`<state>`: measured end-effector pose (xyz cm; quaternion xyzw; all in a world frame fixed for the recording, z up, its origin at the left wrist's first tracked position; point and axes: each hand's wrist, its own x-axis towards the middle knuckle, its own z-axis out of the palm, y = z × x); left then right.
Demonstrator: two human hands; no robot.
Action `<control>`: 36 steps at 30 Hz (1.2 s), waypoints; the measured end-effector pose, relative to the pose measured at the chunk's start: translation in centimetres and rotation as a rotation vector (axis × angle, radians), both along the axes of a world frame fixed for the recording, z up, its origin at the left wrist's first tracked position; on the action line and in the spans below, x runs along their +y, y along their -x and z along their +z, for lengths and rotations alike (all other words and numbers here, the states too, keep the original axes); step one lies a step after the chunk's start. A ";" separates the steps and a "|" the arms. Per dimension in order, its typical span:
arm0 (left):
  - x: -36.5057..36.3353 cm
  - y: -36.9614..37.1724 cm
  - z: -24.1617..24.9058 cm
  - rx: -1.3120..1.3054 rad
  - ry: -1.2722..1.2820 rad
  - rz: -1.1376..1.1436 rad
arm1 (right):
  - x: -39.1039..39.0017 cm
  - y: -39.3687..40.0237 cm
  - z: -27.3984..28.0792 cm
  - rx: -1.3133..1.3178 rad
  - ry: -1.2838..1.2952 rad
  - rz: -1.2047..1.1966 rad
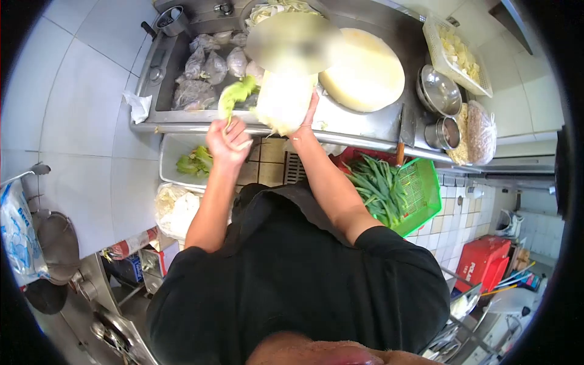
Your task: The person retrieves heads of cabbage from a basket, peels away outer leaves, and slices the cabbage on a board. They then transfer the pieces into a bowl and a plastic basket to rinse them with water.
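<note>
My left hand (227, 142) is closed on the narrow end of a green-edged cabbage leaf (236, 94), which points up over the sink's front edge. My right hand (309, 115) grips the right side of a pale napa cabbage (285, 100), held at the counter edge. A blurred patch hides the cabbage's upper part. To its right lies a thick round chopping board (365, 70). Behind the blur, a bowl of cut pale leaves (280, 8) partly shows.
Several plastic-bagged items (216, 66) lie in the steel sink (146, 112). A cleaver (408, 125) rests near the counter edge, beside metal bowls (439, 91) and a white basket (431, 38). Below stand a tub (169, 159) holding leaves and a green crate (433, 188) of long green vegetables.
</note>
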<state>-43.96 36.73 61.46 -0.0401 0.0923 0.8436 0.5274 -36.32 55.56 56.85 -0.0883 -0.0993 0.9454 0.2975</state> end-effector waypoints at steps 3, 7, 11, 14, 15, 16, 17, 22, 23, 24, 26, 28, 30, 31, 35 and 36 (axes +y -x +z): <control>-5.2 -1.8 -0.7 0.297 0.668 0.362 | 5.1 -1.2 -0.9 0.230 0.073 0.066; -18.8 1.5 -12.4 0.620 1.209 0.489 | 9.7 -3.2 -4.2 0.392 -0.023 0.229; -23.3 4.6 -13.9 1.541 1.843 -0.353 | 11.4 -4.4 -5.5 0.145 -0.028 0.100; -9.4 4.9 -6.3 1.204 1.474 -0.255 | 10.1 -5.5 -0.4 -0.202 -0.152 -0.023; -4.7 4.4 -4.0 1.011 1.141 -0.289 | 9.6 -5.7 -0.4 -0.220 -0.173 0.044; 0.5 3.4 -2.8 0.893 0.813 -0.284 | 9.3 -5.6 -0.4 -0.233 -0.198 0.102; 4.8 2.8 -2.1 0.758 0.490 -0.285 | 9.1 -5.3 -0.2 -0.244 -0.224 0.151; 14.6 5.1 -8.1 0.467 0.136 -0.513 | 9.4 -4.1 5.1 -0.701 -0.974 0.047; 16.0 6.2 -8.4 0.462 0.130 -0.545 | 10.4 -4.7 6.1 -0.816 -1.239 -0.026; 16.8 6.8 -8.7 0.448 0.135 -0.579 | 12.0 -6.2 5.7 -1.008 -1.337 -0.015; 18.4 7.6 -9.1 0.419 0.154 -0.631 | 14.7 -10.8 3.8 -1.256 -1.167 -0.032; 21.8 8.3 -6.6 0.552 0.242 -0.640 | 17.0 -16.9 -0.1 -1.589 -1.042 -0.239; 26.6 9.5 -5.6 0.885 0.312 -0.655 | 16.8 -23.5 -1.8 -2.125 -1.104 -0.204; 28.5 9.4 -3.3 1.059 0.343 -0.631 | 17.2 -27.6 -6.3 -2.316 -1.165 -0.201; 36.9 8.9 0.5 1.750 0.327 -0.444 | 15.6 -31.7 -7.5 -2.350 -0.967 -0.276; 38.9 8.3 0.7 1.939 0.321 -0.322 | 15.9 -32.0 -7.9 -2.278 -0.963 -0.329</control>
